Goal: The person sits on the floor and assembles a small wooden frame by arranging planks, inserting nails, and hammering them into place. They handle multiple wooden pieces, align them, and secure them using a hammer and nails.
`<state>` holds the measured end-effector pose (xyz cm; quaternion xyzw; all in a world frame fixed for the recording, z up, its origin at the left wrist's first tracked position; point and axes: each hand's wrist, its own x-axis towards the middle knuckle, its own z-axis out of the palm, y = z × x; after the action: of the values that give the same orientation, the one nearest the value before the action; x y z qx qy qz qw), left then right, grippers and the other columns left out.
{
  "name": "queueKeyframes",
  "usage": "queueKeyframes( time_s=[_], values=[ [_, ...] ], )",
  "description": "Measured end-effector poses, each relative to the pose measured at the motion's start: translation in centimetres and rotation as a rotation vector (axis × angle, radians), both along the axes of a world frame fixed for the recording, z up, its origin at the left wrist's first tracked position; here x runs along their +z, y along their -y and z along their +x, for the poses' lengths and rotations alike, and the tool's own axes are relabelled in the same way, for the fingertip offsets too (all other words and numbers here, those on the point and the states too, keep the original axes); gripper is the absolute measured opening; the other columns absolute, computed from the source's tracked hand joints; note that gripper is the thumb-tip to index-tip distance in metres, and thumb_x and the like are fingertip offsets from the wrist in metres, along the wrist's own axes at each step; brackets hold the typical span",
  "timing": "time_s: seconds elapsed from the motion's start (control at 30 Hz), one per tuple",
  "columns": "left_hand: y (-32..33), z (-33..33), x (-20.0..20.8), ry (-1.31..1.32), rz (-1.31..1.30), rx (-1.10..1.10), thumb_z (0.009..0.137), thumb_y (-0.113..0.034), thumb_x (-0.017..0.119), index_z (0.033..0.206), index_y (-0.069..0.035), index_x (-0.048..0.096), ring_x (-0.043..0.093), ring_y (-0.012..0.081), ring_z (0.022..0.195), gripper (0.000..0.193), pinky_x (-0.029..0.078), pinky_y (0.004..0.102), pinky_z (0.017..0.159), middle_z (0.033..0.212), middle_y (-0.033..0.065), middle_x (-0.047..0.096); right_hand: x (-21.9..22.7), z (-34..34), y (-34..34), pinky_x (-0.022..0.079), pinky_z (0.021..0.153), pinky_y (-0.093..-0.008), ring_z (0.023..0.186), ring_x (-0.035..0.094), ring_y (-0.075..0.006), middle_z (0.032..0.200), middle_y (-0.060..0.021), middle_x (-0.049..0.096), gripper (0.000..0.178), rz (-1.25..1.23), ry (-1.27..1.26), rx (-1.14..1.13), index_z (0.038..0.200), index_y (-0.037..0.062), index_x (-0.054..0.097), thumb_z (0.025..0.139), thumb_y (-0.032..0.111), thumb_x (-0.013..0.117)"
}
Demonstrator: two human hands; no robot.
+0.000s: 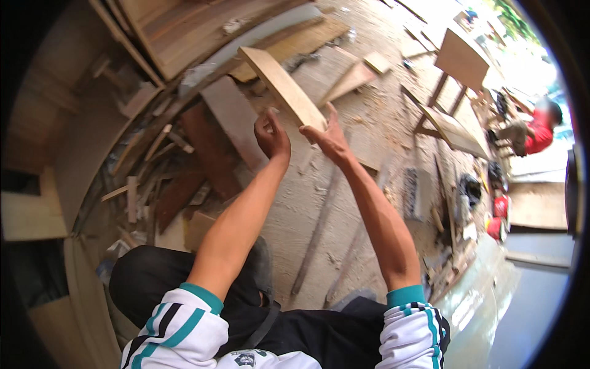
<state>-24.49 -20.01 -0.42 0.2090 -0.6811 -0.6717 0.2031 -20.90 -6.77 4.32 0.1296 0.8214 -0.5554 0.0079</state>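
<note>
My right hand (pixel 329 136) grips the near end of a pale wooden board (pixel 284 89), its thumb across the end and its fingers along the right side. The board is raised and slants away toward the far left, with its narrow edge turned up. Just left of it is my left hand (pixel 272 135), fingers curled in and closed, a small gap away from the board. Whatever may be inside those fingers is hidden. Below both hands lies a dusty floor (pixel 301 227) with wood shavings.
Wood offcuts (pixel 178 138) are heaped at the left beside a wooden cabinet frame (pixel 160 37). A grey-brown plank (pixel 230 114) lies under my left hand. Farther right stand a wooden chair (pixel 461 61), red cans (pixel 499 215) and a seated person in red (pixel 541 132).
</note>
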Motion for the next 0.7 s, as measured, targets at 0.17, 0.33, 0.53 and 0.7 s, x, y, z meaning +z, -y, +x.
queueKeyframes(
  time_s=[0.17, 0.33, 0.53, 0.7],
  values=[
    [-8.1, -1.5, 3.9, 0.242, 0.712, -0.258, 0.09, -0.065, 0.054, 0.124, -0.003, 0.054, 0.058, 0.0205, 0.093, 0.071, 0.048, 0.0326, 0.078, 0.108, 0.0072, 0.057, 7.6, 7.1, -10.4, 0.044, 0.102, -0.0457, 0.121, 0.05, -0.0394, 0.133, -0.0326, 0.045, 0.124, 0.214, 0.084, -0.079, 0.151, -0.0008, 0.014, 0.061, 0.045, 0.085],
    [-15.3, -1.0, 4.1, 0.486, 0.888, -0.318, 0.081, -0.067, 0.064, 0.129, -0.002, 0.047, 0.058, 0.0231, 0.105, 0.082, 0.052, 0.0367, 0.082, 0.12, 0.0111, 0.055, 8.5, 17.1, -18.3, 0.031, 0.112, -0.0488, 0.132, 0.036, -0.0431, 0.144, -0.0277, 0.035, 0.119, 0.775, 0.131, -0.024, 0.153, 0.0078, 0.015, 0.061, 0.044, 0.082],
    [-19.2, 1.4, -3.8, 0.613, 0.409, -0.132, 0.074, -0.054, 0.078, 0.125, -0.005, 0.053, 0.065, 0.0309, 0.096, 0.076, 0.051, 0.0438, 0.087, 0.116, 0.0175, 0.063, 5.3, 23.5, -18.7, 0.04, 0.1, -0.0492, 0.115, 0.045, -0.0418, 0.123, -0.0256, 0.045, 0.118, 0.968, 0.193, 0.139, 0.152, 0.0129, 0.016, 0.059, 0.043, 0.081],
    [-14.8, 7.8, -7.2, 0.491, -0.185, -0.332, 0.073, -0.06, 0.076, 0.111, -0.006, 0.064, 0.066, 0.0325, 0.093, 0.067, 0.05, 0.042, 0.087, 0.106, 0.017, 0.068, 1.5, 27.7, -17.6, 0.037, 0.11, -0.0481, 0.138, 0.029, -0.0416, 0.143, -0.0218, 0.031, 0.123, 1.016, 0.601, 0.129, 0.153, 0.0189, 0.014, 0.055, 0.039, 0.085]
  ],
)
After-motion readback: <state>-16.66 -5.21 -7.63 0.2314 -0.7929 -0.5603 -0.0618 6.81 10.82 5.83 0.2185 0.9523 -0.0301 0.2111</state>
